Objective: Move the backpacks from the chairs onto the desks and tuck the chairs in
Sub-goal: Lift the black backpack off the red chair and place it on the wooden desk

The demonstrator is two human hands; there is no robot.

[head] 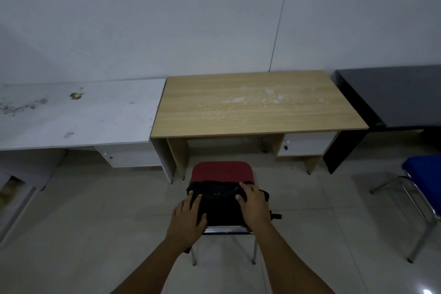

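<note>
Backpack: we see a black backpack (222, 205) lying on the seat of the red chair (222, 172), a strap end hanging off its right side
Left hand: our left hand (188, 216) lies on the bag's left side, fingers spread over the fabric; it presses on the bag, and we cannot tell whether it has closed around anything
Right hand: our right hand (254, 205) rests on the bag's right upper part, fingers curled over the top edge; we cannot say for sure that it grips
Red chair: it stands on the tiled floor (95, 222) in front of the wood desk (253, 105), pulled out, apart from the desk's front edge; its metal legs show below our wrists
Wood desk: its top is bare save for pale smudges near the middle; it stands against the wall (191, 19)
White desk: a white desk (78, 114) touches the wood desk on the left, with dark stains on its top
Dark desk: a dark desk (393, 98) stands just beside the wood desk on the right
Blue chair: a blue chair (424, 174) stands in front of the dark desk, cut off by the right edge of the view
</note>
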